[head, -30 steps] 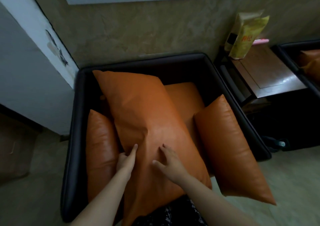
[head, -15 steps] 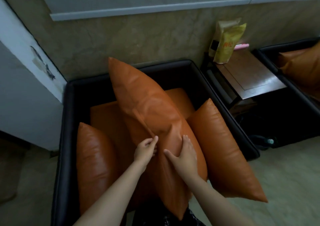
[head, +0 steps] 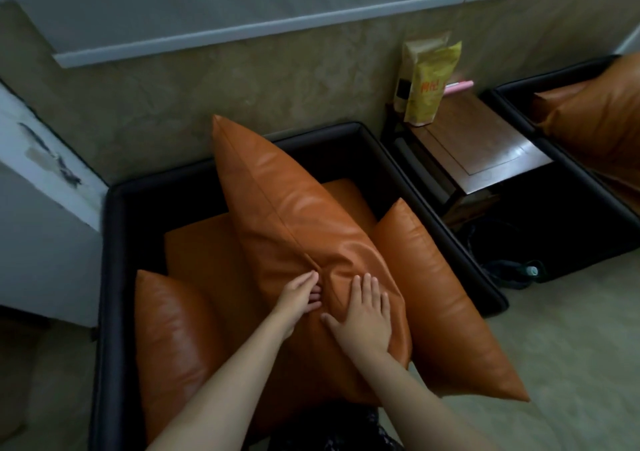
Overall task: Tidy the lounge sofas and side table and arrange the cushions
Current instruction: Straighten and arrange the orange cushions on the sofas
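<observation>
A large orange leather cushion (head: 284, 208) stands tilted on its edge in the middle of the black-framed sofa (head: 114, 242), its far corner pointing up at the wall. My left hand (head: 299, 298) grips its near end, fingers curled into a fold of the leather. My right hand (head: 365, 315) lies flat on the cushion's right face with straight fingers. An orange arm cushion (head: 166, 339) stands at the left side, another arm cushion (head: 446, 305) leans at the right. The orange seat pad (head: 204, 256) shows beneath.
A dark wooden side table (head: 485, 152) stands right of the sofa, with a yellow bag (head: 429, 83) and a pink item (head: 457, 85) at its back. A second sofa with an orange cushion (head: 595, 118) is at far right. Cables and a bottle (head: 530, 270) lie on the floor.
The big cushion has been raised from lying flat to standing on edge. My left hand moved from resting on it to gripping a fold; my right hand stayed pressed on its face.
</observation>
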`<state>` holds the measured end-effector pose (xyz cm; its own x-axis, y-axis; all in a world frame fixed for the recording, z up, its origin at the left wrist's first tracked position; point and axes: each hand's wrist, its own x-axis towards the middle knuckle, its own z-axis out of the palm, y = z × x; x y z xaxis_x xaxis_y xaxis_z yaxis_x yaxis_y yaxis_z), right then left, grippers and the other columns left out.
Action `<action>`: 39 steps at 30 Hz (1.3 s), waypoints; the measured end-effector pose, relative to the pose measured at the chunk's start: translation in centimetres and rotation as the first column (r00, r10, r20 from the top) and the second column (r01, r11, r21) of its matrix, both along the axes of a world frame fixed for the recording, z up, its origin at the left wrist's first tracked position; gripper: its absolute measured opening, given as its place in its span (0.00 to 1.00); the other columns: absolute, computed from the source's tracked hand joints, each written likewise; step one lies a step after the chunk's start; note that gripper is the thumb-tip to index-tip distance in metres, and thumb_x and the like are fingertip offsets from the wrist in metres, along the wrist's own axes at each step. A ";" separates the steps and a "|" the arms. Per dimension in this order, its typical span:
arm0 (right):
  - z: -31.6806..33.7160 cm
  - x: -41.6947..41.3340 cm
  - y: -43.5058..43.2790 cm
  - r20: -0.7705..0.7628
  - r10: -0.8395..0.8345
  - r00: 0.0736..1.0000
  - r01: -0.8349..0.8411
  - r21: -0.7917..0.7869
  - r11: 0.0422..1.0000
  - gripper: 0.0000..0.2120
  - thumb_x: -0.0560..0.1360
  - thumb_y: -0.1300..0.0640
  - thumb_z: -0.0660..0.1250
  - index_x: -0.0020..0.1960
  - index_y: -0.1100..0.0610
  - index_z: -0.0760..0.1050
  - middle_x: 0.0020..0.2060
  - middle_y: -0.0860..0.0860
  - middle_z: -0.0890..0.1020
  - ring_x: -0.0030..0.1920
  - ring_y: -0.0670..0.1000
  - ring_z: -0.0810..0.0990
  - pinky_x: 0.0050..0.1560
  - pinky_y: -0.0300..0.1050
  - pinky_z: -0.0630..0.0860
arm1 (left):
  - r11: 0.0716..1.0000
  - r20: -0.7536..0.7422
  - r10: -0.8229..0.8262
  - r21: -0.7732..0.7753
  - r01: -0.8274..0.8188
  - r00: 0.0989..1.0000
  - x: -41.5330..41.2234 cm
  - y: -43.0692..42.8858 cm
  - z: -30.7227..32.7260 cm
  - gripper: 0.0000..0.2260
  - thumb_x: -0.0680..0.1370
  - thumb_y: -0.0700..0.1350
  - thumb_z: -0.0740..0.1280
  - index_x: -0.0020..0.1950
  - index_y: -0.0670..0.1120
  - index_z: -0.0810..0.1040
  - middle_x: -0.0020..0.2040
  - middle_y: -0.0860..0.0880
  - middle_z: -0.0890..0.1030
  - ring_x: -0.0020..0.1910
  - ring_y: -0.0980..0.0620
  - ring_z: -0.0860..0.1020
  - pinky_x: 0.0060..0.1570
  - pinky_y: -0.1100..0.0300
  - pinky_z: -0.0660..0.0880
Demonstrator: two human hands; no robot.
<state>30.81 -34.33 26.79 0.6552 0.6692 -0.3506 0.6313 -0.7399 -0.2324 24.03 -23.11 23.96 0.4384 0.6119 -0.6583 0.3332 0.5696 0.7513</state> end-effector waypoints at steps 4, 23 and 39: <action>-0.8 1.2 -0.6 -0.007 0.050 0.999 -0.050 0.005 0.999 0.43 0.76 0.32 0.54 0.79 0.55 0.39 0.79 0.53 0.42 0.78 0.51 0.38 0.75 0.48 0.36 | 0.999 -0.025 -0.021 0.048 0.022 0.999 0.1 0.3 0.2 0.09 0.82 0.47 0.60 0.60 0.46 0.73 0.42 0.46 0.76 0.38 0.53 0.76 0.34 0.65 0.76; -3.5 7.5 -0.9 -0.139 0.069 0.988 -0.065 0.034 0.997 0.59 0.55 0.17 0.34 0.79 0.47 0.39 0.79 0.46 0.44 0.78 0.45 0.40 0.74 0.46 0.32 | 0.755 -0.428 0.085 0.617 0.222 0.900 3.3 9.5 1.4 0.10 0.77 0.47 0.69 0.54 0.43 0.78 0.54 0.44 0.78 0.53 0.47 0.77 0.55 0.56 0.72; -3.5 12.7 -0.2 -0.226 0.016 0.974 -0.020 -0.016 1.000 0.40 0.73 0.29 0.58 0.78 0.44 0.49 0.78 0.43 0.50 0.77 0.43 0.48 0.75 0.52 0.34 | -0.034 -0.847 -0.318 0.459 0.888 0.425 8.3 16.5 1.9 0.29 0.79 0.59 0.62 0.77 0.59 0.56 0.80 0.51 0.45 0.78 0.52 0.41 0.74 0.50 0.46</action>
<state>43.56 -34.56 23.32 0.5456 0.6722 -0.5004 0.5769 -0.7344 -0.3576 32.32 -6.56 25.91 0.8448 0.4634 -0.2675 0.5163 -0.8371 0.1805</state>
